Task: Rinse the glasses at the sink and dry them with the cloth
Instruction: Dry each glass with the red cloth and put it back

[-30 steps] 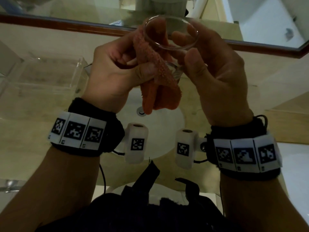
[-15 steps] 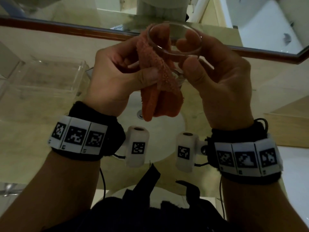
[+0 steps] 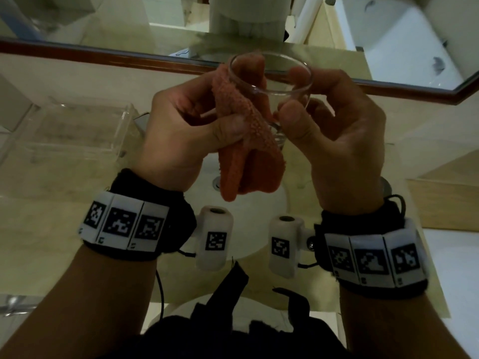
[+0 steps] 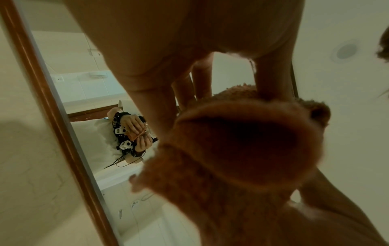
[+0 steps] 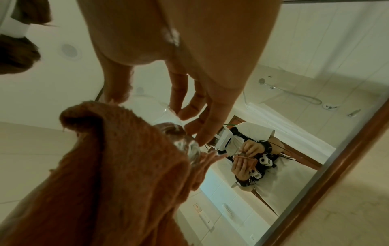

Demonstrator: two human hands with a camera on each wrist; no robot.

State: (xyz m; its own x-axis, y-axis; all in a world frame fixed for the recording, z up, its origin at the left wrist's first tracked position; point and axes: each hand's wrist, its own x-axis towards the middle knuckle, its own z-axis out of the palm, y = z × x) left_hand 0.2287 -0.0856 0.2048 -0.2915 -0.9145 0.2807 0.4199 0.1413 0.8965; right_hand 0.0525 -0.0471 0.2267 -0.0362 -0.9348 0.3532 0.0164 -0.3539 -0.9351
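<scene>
A clear drinking glass [image 3: 285, 81] is held up over the sink, mouth towards me. My right hand [image 3: 334, 120] grips it, thumb on the near wall and fingers round the far side. My left hand [image 3: 191, 125] pinches an orange terry cloth [image 3: 246, 141] against the glass's left wall; part of the cloth is tucked inside the rim and the rest hangs down. In the right wrist view the glass [image 5: 189, 148] shows its thick base beside the cloth [image 5: 109, 166]. The left wrist view is mostly filled by the cloth [image 4: 242, 149].
A round white sink [image 3: 261, 229] with a drain sits below the hands in a beige marble counter [image 3: 51, 229]. A clear plastic tray [image 3: 77, 130] stands at the left. A wood-framed mirror [image 3: 129, 27] runs along the back.
Both hands have lifted the glass and cloth slightly nearer to me. The grips are unchanged.
</scene>
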